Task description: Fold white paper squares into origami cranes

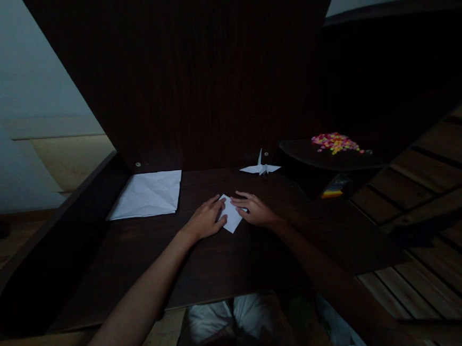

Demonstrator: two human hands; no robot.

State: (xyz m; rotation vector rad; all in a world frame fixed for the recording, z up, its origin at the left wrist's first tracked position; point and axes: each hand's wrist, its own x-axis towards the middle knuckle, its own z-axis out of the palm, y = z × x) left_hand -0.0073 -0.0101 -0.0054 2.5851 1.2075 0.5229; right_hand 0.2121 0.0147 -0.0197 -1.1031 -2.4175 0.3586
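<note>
A small white folded paper [230,222], shaped like a diamond, lies on the dark desk in front of me. On its left side rests my left hand [207,218], thumb and fingertips touching the paper with a gap between them. My right hand [258,210] lies over the paper's right side and hides that corner; its fingers are spread. Behind my right hand stands a white paper crane [261,168], wings out and one thin point upright. Larger white paper sheets [147,195], creased on top, lie farther left.
The dark desk [222,269] has a tall back panel and a raised left side wall [68,234]. At the right, a curved shelf [297,149] bears a heap of small pink and yellow pieces [337,142]. Below it shows a yellow-edged item [332,193]. Wooden slats stand farther right.
</note>
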